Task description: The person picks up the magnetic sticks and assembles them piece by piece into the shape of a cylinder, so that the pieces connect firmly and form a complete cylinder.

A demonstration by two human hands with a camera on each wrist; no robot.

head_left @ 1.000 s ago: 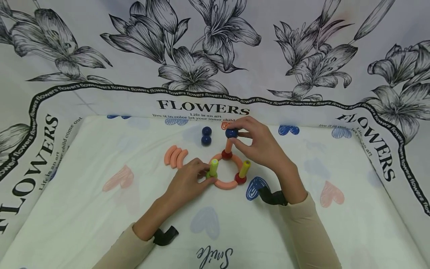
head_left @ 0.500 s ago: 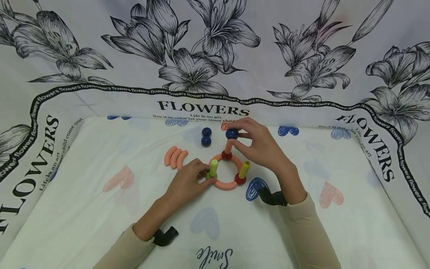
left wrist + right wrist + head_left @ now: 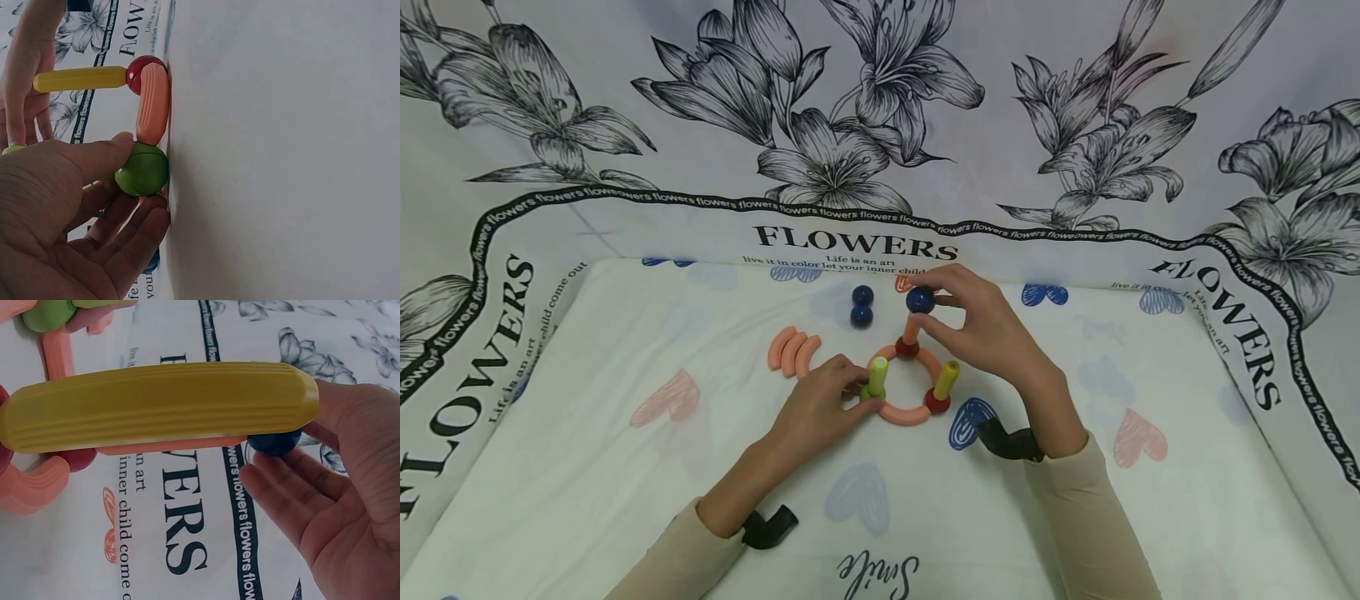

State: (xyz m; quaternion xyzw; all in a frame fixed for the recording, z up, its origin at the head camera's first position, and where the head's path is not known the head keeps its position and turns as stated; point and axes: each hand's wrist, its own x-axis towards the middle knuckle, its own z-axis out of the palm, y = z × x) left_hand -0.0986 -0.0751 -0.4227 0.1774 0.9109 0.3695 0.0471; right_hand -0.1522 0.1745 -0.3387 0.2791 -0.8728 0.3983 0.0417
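Note:
In the head view my left hand (image 3: 820, 402) is at the left of a ring of curved orange pieces (image 3: 904, 414) joined by balls. Its thumb and fingers pinch the green ball (image 3: 142, 170), which bears an upright light-green rod (image 3: 877, 375). My right hand (image 3: 976, 323) holds a dark blue ball (image 3: 920, 299) between thumb and fingers at the top of an orange rod (image 3: 911, 328). That rod rises from the far red ball (image 3: 907, 347). A yellow rod (image 3: 162, 406) stands on the other red ball (image 3: 937, 402) and hides part of the right wrist view.
Two more blue balls (image 3: 862, 307) lie behind the ring, touching or nearly so. Several loose curved orange pieces (image 3: 793, 352) rest side by side left of it. A white cloth (image 3: 700, 475) with printed hearts covers the work surface, and a flower-printed cloth (image 3: 850, 150) rises behind.
The right fingers shift very slightly around the blue ball, which stays at the top of the orange rod. The left hand keeps its pinch on the green ball.

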